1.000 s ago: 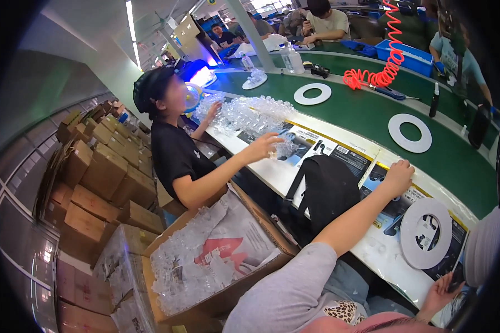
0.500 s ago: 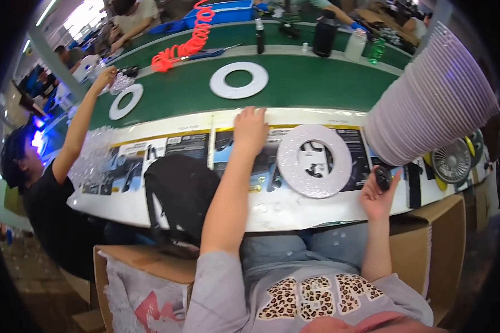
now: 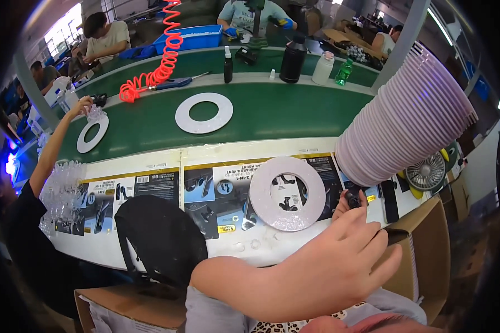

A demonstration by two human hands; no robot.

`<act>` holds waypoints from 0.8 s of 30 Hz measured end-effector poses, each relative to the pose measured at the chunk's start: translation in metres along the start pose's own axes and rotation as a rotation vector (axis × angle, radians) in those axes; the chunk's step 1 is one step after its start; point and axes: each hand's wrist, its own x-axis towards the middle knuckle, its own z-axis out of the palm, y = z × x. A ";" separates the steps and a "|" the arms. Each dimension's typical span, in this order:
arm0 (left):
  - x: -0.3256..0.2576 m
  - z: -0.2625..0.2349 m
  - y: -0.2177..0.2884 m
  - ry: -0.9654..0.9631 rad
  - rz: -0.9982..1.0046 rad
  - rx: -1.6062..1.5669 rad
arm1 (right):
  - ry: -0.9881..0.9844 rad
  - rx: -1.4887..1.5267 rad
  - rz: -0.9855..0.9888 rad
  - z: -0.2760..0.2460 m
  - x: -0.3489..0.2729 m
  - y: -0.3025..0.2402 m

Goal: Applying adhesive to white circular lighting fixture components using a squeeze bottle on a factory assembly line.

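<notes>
My right hand is wrapped around a small black object with a rounded end, just beyond the table's near edge; its kind is not clear. My left hand reaches across my body to the right, close in front of my right hand and partly hiding it. Its fingers are apart and loosely bent, with nothing visible in them. A flat white ring with a glossy, speckled surface lies on the table just left of both hands. Beyond my right hand leans a tall stack of white rings.
Another white ring lies on the green conveyor, and one more sits by a co-worker's hand. A black bag-like item covers the table's near left. At right are a small fan and a cardboard box.
My left hand has come back from the table's far edge and crossed right, to my right hand. The view has shifted. My right hand still holds the black object.
</notes>
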 end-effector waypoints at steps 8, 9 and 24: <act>-0.004 -0.017 -0.018 -0.001 -0.085 0.190 | -0.135 -0.017 0.047 0.005 -0.006 -0.002; -0.004 -0.018 -0.019 -0.002 -0.085 0.192 | -0.120 -0.002 0.059 0.005 -0.005 -0.002; -0.004 -0.024 -0.011 0.055 -0.120 0.298 | -0.124 0.127 0.145 0.013 -0.006 0.002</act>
